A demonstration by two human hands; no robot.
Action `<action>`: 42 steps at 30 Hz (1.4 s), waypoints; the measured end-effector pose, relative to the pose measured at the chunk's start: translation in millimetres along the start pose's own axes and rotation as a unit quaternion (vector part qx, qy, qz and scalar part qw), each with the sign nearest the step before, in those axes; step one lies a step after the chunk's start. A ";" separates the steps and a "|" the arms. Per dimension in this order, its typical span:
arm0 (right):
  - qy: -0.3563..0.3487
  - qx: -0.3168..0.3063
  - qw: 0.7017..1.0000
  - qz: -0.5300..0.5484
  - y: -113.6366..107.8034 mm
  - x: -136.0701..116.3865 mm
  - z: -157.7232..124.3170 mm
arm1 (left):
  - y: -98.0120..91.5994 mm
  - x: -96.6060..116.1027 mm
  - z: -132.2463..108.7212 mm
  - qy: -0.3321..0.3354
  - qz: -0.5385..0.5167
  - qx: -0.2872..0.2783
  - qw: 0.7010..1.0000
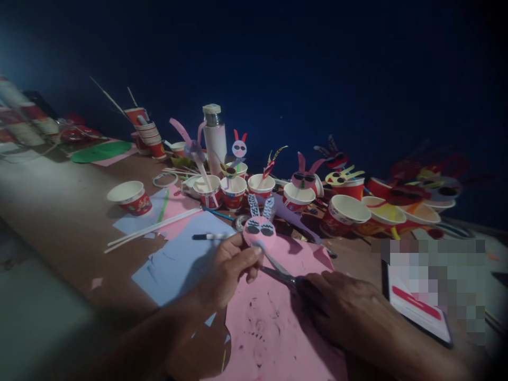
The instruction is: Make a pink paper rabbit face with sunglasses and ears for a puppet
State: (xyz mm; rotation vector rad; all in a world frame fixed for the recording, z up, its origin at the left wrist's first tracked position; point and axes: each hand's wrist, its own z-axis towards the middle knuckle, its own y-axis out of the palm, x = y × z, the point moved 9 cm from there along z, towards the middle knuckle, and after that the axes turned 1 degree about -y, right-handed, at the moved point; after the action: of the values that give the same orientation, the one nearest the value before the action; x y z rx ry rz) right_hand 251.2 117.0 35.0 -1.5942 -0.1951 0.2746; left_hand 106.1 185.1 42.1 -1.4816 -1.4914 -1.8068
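Note:
Pinched between the thumb and fingers of my left hand [238, 259] is a pink paper bunny face [260, 238], with patterned ears and dark eyes drawn on it. My right hand [337, 299] grips a pair of scissors [283, 275] by the handles. The scissor blades are apart and their tips reach the lower edge of the bunny face. Under both hands lies a pink paper sheet [273, 333] with drawn marks. A blue paper sheet [178, 259] is at the left, with a marker [208, 237] on it.
Paper cups [299, 198] with paper animal faces stand in a row behind my hands. A flask [215, 143] rises at the back. White sticks [153, 230] and a lone cup [130, 198] are at the left. A phone [416, 304] lies at the right.

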 end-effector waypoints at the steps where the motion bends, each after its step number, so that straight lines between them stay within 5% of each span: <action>1: -0.003 0.002 1.000 -0.011 -1.4 -3.8 -1.5 | 3.1 -5.4 -0.8 -0.015 0.009 -0.012 1.000; 7: -0.028 0.008 0.999 -0.017 -24.4 -15.6 -9.3 | 7.4 -26.0 -5.3 -0.081 0.069 -0.020 0.994; 10: 0.021 0.024 0.993 0.115 -38.7 1.6 -5.5 | 9.9 -33.1 -7.5 -0.100 0.088 -0.035 0.990; 12: 0.042 0.043 0.952 0.301 -44.6 13.0 -0.8 | 11.4 -37.9 -8.9 -0.108 0.102 -0.046 0.988; 15: 0.089 0.050 0.835 0.540 -37.1 24.3 5.5 | 13.8 -46.5 -10.7 -0.120 0.126 -0.067 0.983; 17: 0.097 0.043 0.778 0.619 -27.6 20.4 8.4 | 15.3 -52.3 -11.7 -0.128 0.143 -0.080 0.978; 19: 0.106 0.032 0.752 0.649 -16.9 14.2 9.4 | 16.1 -56.9 -12.4 -0.134 0.165 -0.087 0.973; 28: 0.137 0.025 0.763 0.631 -4.3 10.8 5.8 | 29.7 -52.3 -16.8 -0.105 0.250 -0.139 0.952; 42: 0.105 0.033 0.819 0.563 -12.1 -1.2 4.7 | 19.9 -36.0 -9.3 -0.068 0.300 -0.051 0.950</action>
State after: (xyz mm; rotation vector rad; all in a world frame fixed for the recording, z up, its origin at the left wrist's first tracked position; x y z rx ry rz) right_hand 249.2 121.6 47.0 -1.4884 0.9697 0.9911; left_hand 131.1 158.1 21.6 -1.8836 -0.8604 -1.4441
